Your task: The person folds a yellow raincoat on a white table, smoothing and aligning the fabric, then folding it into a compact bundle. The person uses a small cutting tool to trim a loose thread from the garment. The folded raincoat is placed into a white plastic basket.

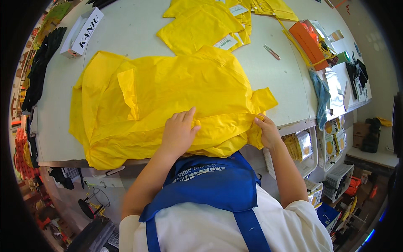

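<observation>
A yellow raincoat (184, 92), thin and creased, lies spread across the table and hangs a little over the near edge. A pocket flap (129, 94) shows toward its left side. My left hand (178, 132) rests on the near part of the raincoat, fingers stretched and thumb apart, beside a long folded seam. At the right end of that seam, my right hand (268, 131) pinches the raincoat's edge between thumb and fingers. Just beyond this hand a short piece of the yellow fabric (265, 98) sticks out to the right.
More yellow folded garments (201, 27) with white labels lie at the far side of the table (289, 84). Tweezers (272, 52), an orange box (308, 46) and a blue cloth (320, 96) are to the right. A white box (82, 33) stands far left. White baskets (310, 153) hold packages below the table.
</observation>
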Demonstrator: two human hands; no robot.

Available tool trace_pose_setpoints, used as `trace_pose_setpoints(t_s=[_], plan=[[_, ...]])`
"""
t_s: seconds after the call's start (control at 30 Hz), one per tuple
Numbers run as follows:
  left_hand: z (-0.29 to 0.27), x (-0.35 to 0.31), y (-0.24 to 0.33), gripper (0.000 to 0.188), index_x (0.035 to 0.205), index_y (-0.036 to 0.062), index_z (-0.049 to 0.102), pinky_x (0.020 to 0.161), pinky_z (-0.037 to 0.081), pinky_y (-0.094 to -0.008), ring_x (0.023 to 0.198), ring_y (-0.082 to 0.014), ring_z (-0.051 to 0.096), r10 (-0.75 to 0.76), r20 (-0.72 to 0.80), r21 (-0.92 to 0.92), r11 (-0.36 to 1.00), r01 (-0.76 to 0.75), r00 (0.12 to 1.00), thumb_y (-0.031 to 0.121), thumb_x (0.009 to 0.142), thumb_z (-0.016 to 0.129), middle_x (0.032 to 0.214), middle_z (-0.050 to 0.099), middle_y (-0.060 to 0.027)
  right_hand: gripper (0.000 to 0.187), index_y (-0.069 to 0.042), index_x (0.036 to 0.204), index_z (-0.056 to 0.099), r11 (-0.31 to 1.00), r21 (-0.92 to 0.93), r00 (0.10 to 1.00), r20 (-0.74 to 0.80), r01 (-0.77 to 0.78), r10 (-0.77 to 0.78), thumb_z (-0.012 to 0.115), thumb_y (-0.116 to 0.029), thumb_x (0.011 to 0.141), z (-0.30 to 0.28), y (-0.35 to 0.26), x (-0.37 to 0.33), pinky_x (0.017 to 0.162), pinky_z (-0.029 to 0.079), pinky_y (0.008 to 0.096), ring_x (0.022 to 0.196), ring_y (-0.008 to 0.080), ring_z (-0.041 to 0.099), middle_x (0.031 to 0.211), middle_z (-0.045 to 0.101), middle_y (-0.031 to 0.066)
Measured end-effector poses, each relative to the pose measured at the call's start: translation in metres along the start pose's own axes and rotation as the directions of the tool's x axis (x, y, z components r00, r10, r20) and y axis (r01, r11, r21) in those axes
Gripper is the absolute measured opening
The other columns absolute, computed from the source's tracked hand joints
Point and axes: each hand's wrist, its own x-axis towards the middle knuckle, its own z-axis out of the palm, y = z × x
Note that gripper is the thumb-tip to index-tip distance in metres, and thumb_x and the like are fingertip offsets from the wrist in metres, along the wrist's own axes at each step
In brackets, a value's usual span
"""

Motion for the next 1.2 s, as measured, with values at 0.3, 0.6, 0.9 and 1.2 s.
trace_pose_setpoints(t_s=[0.3, 0.6, 0.9, 1.2], plan=[[0.015, 0.013, -0.018, 0.013, 0.081, 0.0047, 0.066, 0.067, 0.047, -0.0359, 0.075, -0.0265, 0.062, -0.168, 0.305, -0.352, 0.895, 0.275, 0.937, 0.017, 0.077, 0.067, 0.078, 0.065, -0.0123, 0.036, 0.0, 0.115, 0.054, 0.986, 0.16, 0.999, 0.004, 0.05, -0.051, 0.065, -0.018, 0.086, -0.017, 0.006, 0.023, 0.09, 0.048, 0.0363, 0.104, 0.0208, 0.059, 0.116, 0.06, 0.0104], [0.057, 0.01, -0.037, 0.017, 0.087, 0.0033, 0.068, 0.064, 0.047, -0.0308, 0.071, -0.0229, 0.062, -0.131, 0.169, -0.336, 0.924, 0.182, 0.977, 0.015, 0.076, 0.069, 0.08, 0.065, -0.0116, 0.041, 0.004, 0.117, 0.053, 1.0, 0.002, 0.997, 0.072, 0.029, -0.029, 0.068, -0.014, 0.083, -0.026, -0.01, 0.016, 0.087, 0.05, 0.035, 0.099, 0.0206, 0.061, 0.111, 0.062, 0.0102], [0.066, 0.026, -0.041, 0.017, 0.079, 0.0055, 0.069, 0.068, 0.048, -0.0383, 0.075, -0.03, 0.062, -0.254, 0.332, -0.248, 0.905, 0.344, 0.908, 0.022, 0.073, 0.069, 0.078, 0.065, -0.013, 0.037, 0.003, 0.116, 0.056, 0.992, -0.118, 0.996, -0.073, 0.032, -0.041, 0.067, -0.013, 0.084, -0.018, -0.011, 0.025, 0.084, 0.05, 0.0322, 0.095, 0.0187, 0.062, 0.11, 0.063, 0.0097], [0.071, 0.049, -0.043, 0.016, 0.076, 0.0088, 0.07, 0.069, 0.05, -0.042, 0.08, -0.0324, 0.063, -0.259, 0.461, 0.032, 0.961, 0.276, 0.849, 0.024, 0.072, 0.068, 0.077, 0.066, -0.0141, 0.035, 0.003, 0.116, 0.056, 0.992, -0.115, 0.988, -0.141, 0.05, -0.066, 0.065, -0.01, 0.085, 0.001, -0.004, 0.027, 0.087, 0.047, 0.0306, 0.098, 0.0173, 0.06, 0.11, 0.063, 0.0086]])
